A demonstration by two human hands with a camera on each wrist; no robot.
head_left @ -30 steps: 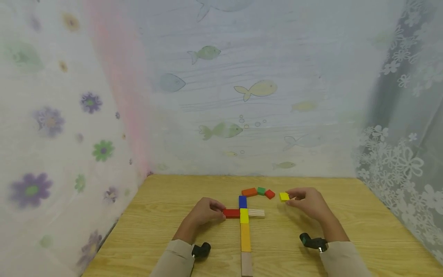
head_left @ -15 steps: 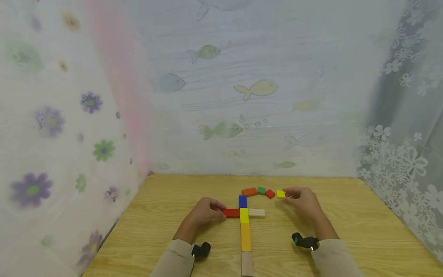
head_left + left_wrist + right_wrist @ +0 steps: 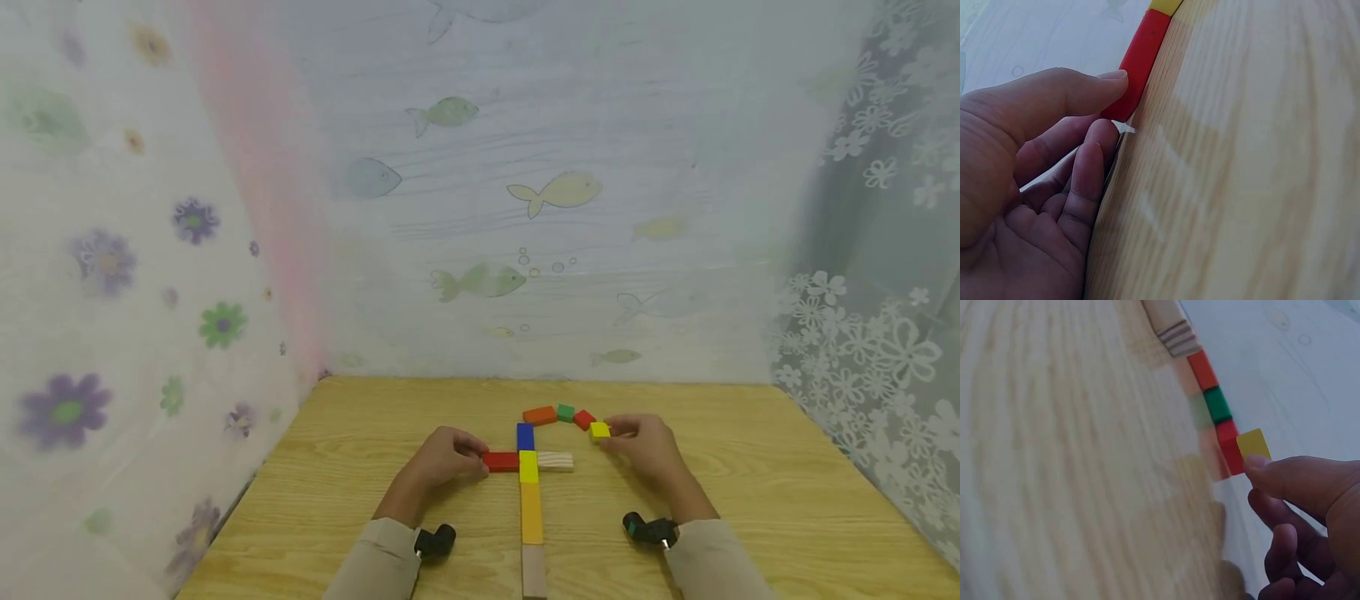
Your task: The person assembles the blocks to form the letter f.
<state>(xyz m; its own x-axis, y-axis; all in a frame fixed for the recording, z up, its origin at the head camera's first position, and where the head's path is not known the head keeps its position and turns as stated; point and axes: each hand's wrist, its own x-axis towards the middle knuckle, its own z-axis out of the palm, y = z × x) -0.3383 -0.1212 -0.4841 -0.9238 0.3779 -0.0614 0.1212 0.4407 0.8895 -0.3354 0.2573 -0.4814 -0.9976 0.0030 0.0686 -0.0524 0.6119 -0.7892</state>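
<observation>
My right hand [image 3: 648, 450] pinches a small yellow block [image 3: 599, 431] between thumb and fingers. In the right wrist view the yellow block [image 3: 1252, 444] appears right by the small red block [image 3: 1229, 447]; whether they touch I cannot tell. A green block [image 3: 566, 413] and an orange-red block [image 3: 540, 415] continue that curved row leftward. My left hand [image 3: 447, 458] holds the left end of a long red block [image 3: 501, 462], with the thumb on it in the left wrist view. Its other end meets a yellow block [image 3: 528, 467] in the upright column.
Above that yellow block lies a blue block [image 3: 526, 437], and a striped pale wood block [image 3: 556, 462] extends to its right. An orange-yellow block [image 3: 532, 513] and a plain wood block [image 3: 534, 572] run toward the front. A patterned curtain wall [image 3: 465, 333] borders the wooden table [image 3: 360, 408].
My right hand has carried the yellow block leftward, from apart from the curved row to close beside the small red block. The left hand has stayed in place on the long red block.
</observation>
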